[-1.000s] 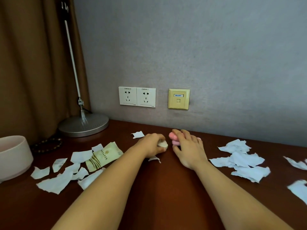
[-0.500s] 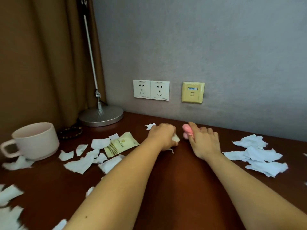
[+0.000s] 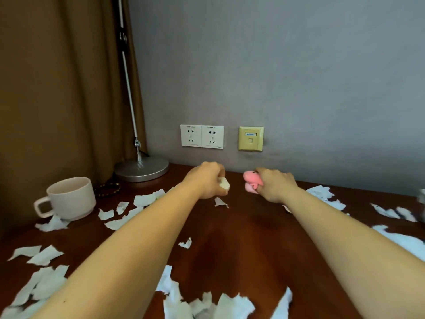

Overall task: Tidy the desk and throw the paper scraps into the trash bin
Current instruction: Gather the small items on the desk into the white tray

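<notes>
Torn white paper scraps [image 3: 135, 207] lie scattered over the dark wooden desk [image 3: 241, 249], with more paper scraps at the near edge [image 3: 207, 305] and on the right [image 3: 326, 196]. My left hand [image 3: 204, 180] is closed around a small cream-white object [image 3: 223, 183] near the back of the desk. My right hand [image 3: 274, 184] grips a small pink toy [image 3: 251, 180] just above the desk, close to the wall. One small scrap [image 3: 220, 202] lies just below my left hand. No trash bin is in view.
A pale mug [image 3: 71, 199] stands at the left. Behind it lie a dark bead bracelet [image 3: 108, 188] and the round metal base of a desk lamp [image 3: 141, 168]. Wall sockets [image 3: 202, 136] and a yellow wall plate [image 3: 250, 138] sit above the desk. A brown curtain hangs at left.
Both hands have lifted slightly and moved apart, each still holding its object. The view has tilted down and left, bringing the mug and the near scraps into sight.
</notes>
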Demonstrator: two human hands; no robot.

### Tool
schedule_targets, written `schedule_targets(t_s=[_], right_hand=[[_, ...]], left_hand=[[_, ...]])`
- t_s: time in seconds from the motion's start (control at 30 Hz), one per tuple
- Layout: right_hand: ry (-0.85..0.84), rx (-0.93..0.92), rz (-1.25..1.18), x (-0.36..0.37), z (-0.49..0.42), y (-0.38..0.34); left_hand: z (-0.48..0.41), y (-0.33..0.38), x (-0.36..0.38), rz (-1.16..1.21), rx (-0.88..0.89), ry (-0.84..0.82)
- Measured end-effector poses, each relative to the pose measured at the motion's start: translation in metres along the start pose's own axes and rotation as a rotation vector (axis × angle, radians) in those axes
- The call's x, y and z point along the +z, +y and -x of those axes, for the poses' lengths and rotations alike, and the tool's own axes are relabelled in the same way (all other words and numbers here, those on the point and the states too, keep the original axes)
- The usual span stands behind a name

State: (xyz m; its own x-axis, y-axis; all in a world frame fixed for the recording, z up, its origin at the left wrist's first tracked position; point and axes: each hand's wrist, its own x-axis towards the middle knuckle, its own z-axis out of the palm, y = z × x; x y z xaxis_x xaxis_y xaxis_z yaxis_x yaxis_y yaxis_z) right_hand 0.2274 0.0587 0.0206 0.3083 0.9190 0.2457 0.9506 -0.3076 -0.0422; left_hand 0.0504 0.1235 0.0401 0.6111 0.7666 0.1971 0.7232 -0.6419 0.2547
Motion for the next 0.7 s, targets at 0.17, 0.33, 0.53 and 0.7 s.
schedule_targets(t_s=[0.17,0.33,0.53,0.7], right_hand=[[0.082,0.008,0.011,-0.047,0.026,0.016],[0.132,0.060,0.023,-0.088,0.060,0.052],[0.197,0.184,-0.018,-0.132,0.113,0.130],[0.227,0.312,-0.063,-0.153,0.150,0.203]], left_hand=[[0.012,0.042,-0.026,0.048,0.089,0.012],[0.024,0.098,-0.037,0.089,0.228,0.023],[0.028,0.177,-0.028,0.084,0.366,0.009],[0.023,0.249,-0.011,0.191,0.491,-0.016]])
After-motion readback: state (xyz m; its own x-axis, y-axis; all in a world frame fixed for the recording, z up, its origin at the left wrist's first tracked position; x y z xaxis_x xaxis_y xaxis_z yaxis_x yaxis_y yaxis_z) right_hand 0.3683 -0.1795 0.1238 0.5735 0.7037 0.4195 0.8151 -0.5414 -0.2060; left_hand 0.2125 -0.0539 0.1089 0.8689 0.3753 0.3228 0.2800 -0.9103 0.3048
